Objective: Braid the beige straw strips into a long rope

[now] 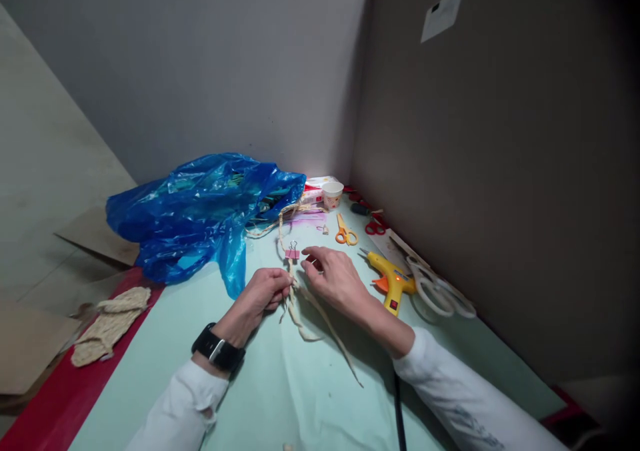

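Observation:
A pale braided cord (281,228) runs down the middle of the table from the blue bag's mouth. A pink binder clip (293,254) is clamped on it. Just below the clip, my left hand (267,288) pinches the cord between thumb and fingers; a black watch is on that wrist. Loose strands (330,324) trail from the pinch toward me, one reaching lower right. My right hand (333,274) hovers to the right of the clip, fingers curved and apart, with nothing visible in them.
A blue plastic bag (200,204) lies at the back left. On the right are a yellow glue gun (393,274), orange scissors (345,232), white-handled scissors (435,291) and red-handled scissors (375,227). A paper cup (332,196) stands behind. A woven piece (113,324) lies on the left edge.

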Tool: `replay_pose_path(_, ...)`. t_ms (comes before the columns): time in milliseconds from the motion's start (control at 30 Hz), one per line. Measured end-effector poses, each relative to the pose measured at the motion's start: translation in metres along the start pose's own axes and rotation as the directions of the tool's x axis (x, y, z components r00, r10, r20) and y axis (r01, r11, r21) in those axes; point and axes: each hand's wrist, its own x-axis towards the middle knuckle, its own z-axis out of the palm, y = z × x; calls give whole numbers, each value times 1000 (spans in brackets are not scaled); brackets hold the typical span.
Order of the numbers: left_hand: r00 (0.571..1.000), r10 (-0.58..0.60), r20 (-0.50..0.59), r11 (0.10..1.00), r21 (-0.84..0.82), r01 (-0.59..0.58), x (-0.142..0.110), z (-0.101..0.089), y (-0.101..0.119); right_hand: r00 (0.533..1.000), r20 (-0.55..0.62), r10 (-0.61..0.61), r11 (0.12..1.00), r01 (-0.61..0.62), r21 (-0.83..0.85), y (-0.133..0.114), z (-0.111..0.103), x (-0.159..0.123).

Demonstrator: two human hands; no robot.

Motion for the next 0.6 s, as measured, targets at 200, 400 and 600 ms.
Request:
replay_pose_path(200, 1000, -1, 16, 998, 70, -1, 0, -1, 1, 971, 236, -40, 961, -28, 275, 15, 18, 17)
replay_pose_path(400, 999, 36, -5, 970, 242, -34, 1, -1, 2, 988, 154, -1, 945, -50, 324, 25, 25, 24)
replay_pose_path(600, 984, 174, -43, 871, 472, -134, 4, -6, -1, 994, 94, 48, 941, -76, 330, 27, 27, 18)
